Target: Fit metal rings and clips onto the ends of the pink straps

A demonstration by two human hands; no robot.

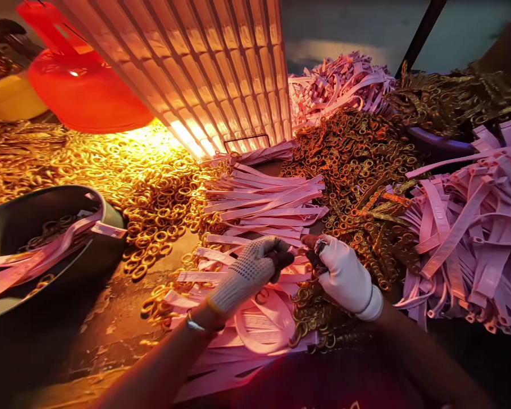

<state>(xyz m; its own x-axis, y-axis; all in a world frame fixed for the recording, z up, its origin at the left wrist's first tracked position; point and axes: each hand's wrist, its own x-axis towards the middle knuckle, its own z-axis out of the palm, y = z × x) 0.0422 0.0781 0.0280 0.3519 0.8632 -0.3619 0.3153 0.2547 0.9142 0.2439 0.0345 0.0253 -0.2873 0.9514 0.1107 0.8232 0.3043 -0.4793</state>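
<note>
My left hand, in a dotted knit glove, is closed in a pinch, with the end of a pink strap showing at its fingertips. Facing it, my right hand wears a white glove with dark fingertips. Its fingers are pressed together, and whatever they hold is too small to make out. Beneath both hands lie loose pink straps, one of them curved into a loop. Small gold-coloured metal fittings lie in a heap just below my right hand.
Gold rings cover the left side under a red lamp. A dark tub holds several straps. A ribbed translucent panel stands behind. Brass-coloured clasps and a big pile of pink straps lie on the right.
</note>
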